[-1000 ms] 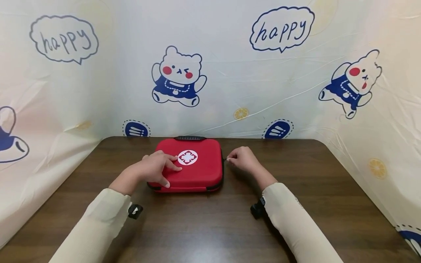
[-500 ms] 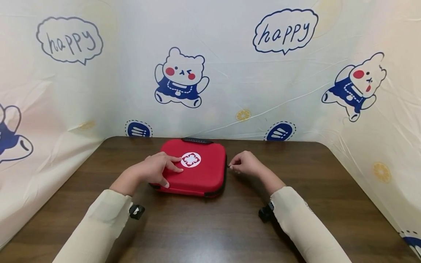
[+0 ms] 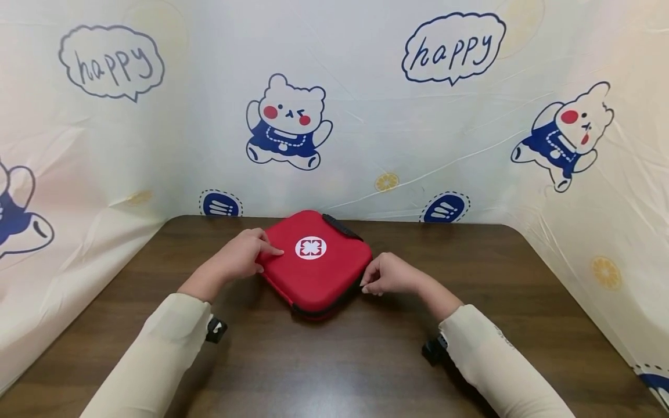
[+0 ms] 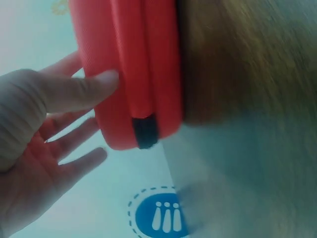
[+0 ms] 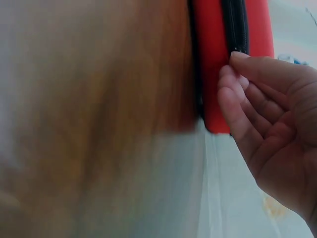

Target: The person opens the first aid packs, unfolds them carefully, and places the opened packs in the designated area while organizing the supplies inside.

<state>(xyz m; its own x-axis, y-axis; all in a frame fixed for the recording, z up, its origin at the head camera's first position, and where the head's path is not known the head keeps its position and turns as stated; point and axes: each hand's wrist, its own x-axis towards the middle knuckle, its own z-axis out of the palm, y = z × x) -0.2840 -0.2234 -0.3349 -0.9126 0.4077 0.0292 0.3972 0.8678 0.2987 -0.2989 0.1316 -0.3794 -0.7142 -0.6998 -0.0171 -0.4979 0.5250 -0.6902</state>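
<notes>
A red hard-shell first-aid case (image 3: 324,277) with a white cross emblem (image 3: 310,248) lies turned at an angle on the table, its black handle (image 3: 342,227) at the far right. My left hand (image 3: 235,255) rests against the case's left corner. The left wrist view shows its fingers (image 4: 79,161) spread and the thumb touching the red side wall. At the right side, my right hand (image 3: 391,274) pinches the zipper pull between thumb and fingertips, which mostly hide it. The black zipper (image 5: 235,25) runs along the case's side above those fingertips in the right wrist view.
The brown wooden table (image 3: 334,371) extends around the case. Behind it hangs a pale curtain (image 3: 355,116) printed with bears and "happy" bubbles. Small black cameras (image 3: 215,329) sit on both wrists.
The case has turned clockwise, its handle swinging from the back to the far right. My right hand has moved nearer with the zipper pull; my left fingers have slid back toward the left corner.
</notes>
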